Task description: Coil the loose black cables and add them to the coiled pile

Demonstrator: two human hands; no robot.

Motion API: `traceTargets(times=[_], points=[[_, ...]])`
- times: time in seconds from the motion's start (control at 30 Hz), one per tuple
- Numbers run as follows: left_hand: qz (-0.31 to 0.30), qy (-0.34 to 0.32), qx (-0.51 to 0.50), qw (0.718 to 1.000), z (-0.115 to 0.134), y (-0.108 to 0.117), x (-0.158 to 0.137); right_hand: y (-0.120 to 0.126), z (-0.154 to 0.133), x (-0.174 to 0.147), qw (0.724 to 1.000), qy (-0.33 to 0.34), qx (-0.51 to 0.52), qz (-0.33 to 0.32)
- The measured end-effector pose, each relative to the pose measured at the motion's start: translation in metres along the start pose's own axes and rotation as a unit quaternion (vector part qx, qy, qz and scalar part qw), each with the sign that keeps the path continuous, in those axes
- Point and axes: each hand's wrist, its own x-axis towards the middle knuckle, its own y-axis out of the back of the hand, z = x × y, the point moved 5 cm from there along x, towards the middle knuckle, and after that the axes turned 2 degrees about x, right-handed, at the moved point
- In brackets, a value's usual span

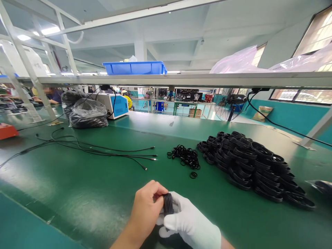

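Observation:
A black cable wound into a tight coil point(168, 204) is held between my two hands above the green tabletop near its front edge. My bare left hand point(149, 204) pinches the coil's left side with thumb and fingertips. Around the right side, my white-gloved right hand point(183, 216) has its thumb and fingers closed on the same coil. The coil's lower part is hidden by the glove. Beyond my hands lies a small heap of black rings point(184, 155), with a couple of loose rings point(193, 175) nearer to me.
A large pile of coiled black cables point(249, 162) covers the right side. Several uncoiled cables point(103, 152) stretch across the left. Behind them are a plastic-bagged bundle point(88, 112) and a blue-white machine point(119, 105). Overhead, a shelf point(181, 79) carries a blue tray point(136, 68).

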Motion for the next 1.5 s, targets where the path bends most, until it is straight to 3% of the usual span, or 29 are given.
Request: traceTargets(times=[0.17, 0.4, 0.63, 0.8, 0.93, 1.07, 1.17, 1.27, 1.37, 1.5], points=[[-0.016, -0.009, 0.02, 1.0, -0.002, -0.001, 0.004, 0.005, 0.001, -0.001, 1.0, 0.015, -0.012, 0.024], [-0.088, 0.076, -0.071, 0.991, -0.008, 0.011, -0.006, 0.013, -0.001, -0.004, 0.998, 0.003, -0.008, 0.056], [-0.111, -0.039, -0.063, 0.991, 0.0, 0.002, -0.004, 0.008, 0.002, 0.002, 0.999, 0.018, -0.025, 0.04], [-0.069, -0.039, -0.015, 0.997, -0.001, -0.003, -0.001, 0.006, 0.013, 0.003, 0.995, -0.039, 0.095, -0.014], [-0.063, -0.016, 0.021, 0.998, -0.002, 0.0, 0.003, 0.008, 0.011, 0.002, 0.993, -0.02, 0.113, -0.016], [-0.108, 0.034, -0.099, 0.989, -0.01, 0.005, 0.007, 0.006, 0.01, 0.002, 0.973, -0.061, 0.207, -0.077], [-0.193, 0.065, -0.259, 0.944, -0.017, 0.0, 0.007, 0.004, 0.011, 0.003, 0.954, -0.091, 0.251, -0.134], [-0.232, 0.054, -0.342, 0.909, -0.02, -0.003, 0.005, 0.006, 0.014, 0.004, 0.97, -0.091, 0.193, -0.116], [-0.197, 0.052, -0.324, 0.924, -0.023, -0.002, 0.006, 0.009, 0.007, 0.001, 0.998, -0.046, 0.032, -0.025], [-0.158, 0.079, -0.274, 0.945, -0.025, 0.002, 0.006, 0.009, -0.01, -0.008, 0.98, -0.01, -0.168, 0.103]])
